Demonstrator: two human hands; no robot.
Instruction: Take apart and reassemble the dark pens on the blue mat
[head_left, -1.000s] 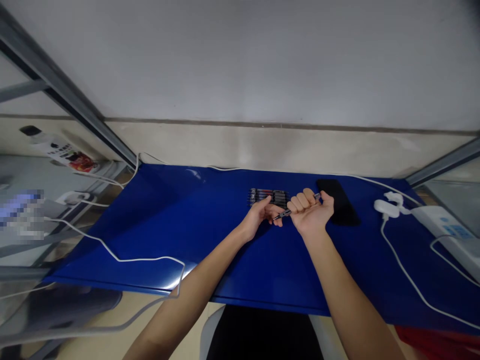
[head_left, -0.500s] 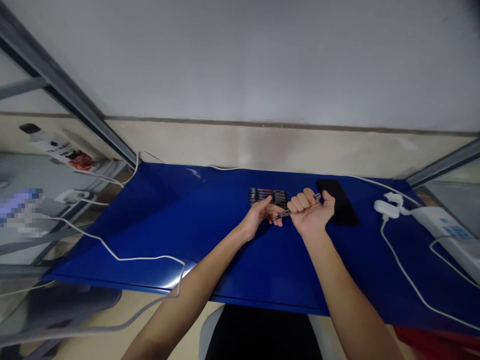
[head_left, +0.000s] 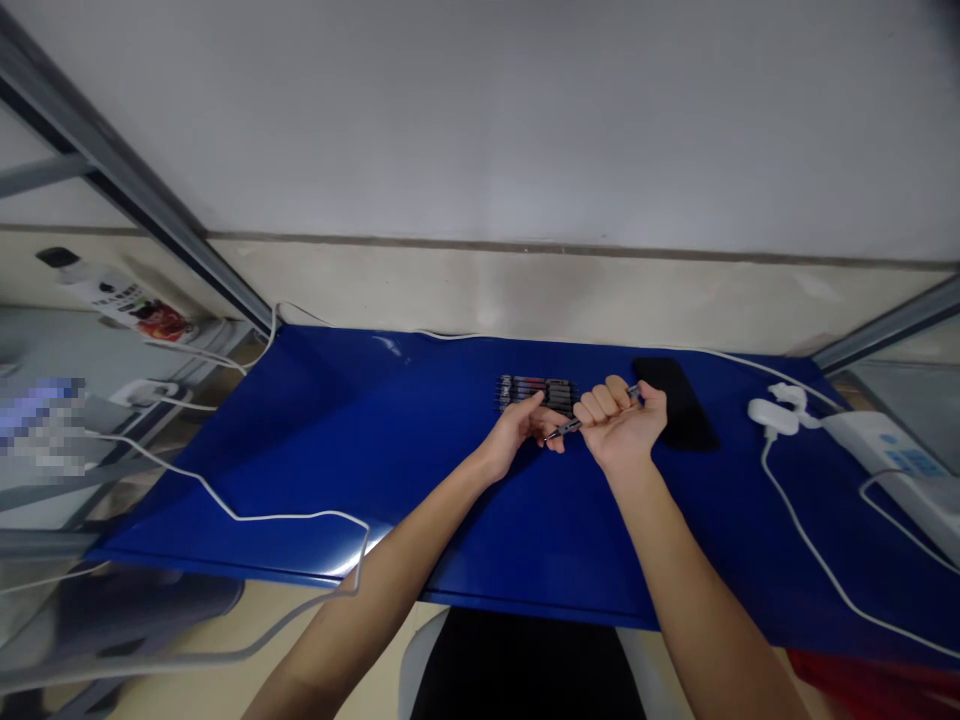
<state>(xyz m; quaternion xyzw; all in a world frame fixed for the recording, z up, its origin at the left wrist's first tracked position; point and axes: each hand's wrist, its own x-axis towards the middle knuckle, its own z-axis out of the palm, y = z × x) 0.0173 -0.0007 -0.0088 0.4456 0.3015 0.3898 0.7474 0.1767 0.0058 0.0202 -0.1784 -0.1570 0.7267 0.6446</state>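
Note:
A slim grey-and-dark pen (head_left: 568,427) slants between my hands over the blue desk. My right hand (head_left: 616,425) is closed round its upper part, palm up, with the thumb near the pen's top end. Beside the tip is my left hand (head_left: 525,425), thumb and fingers apart. The tip lies over its fingers; whether they touch it, I cannot tell. Just behind my left hand, several dark pens (head_left: 529,388) lie side by side in a row on the desk, partly hidden by that hand.
On the blue desk (head_left: 360,420), a black phone (head_left: 679,405) lies behind my right hand. To the right are a white charger (head_left: 774,417) and a white power strip (head_left: 892,460) with cables. A white cable (head_left: 285,516) crosses the left side. A bottle (head_left: 124,300) stands far left.
Hardly anything differs. My right thumb has shifted very slightly at the pen's top end; my left hand and the row of pens stay in place.

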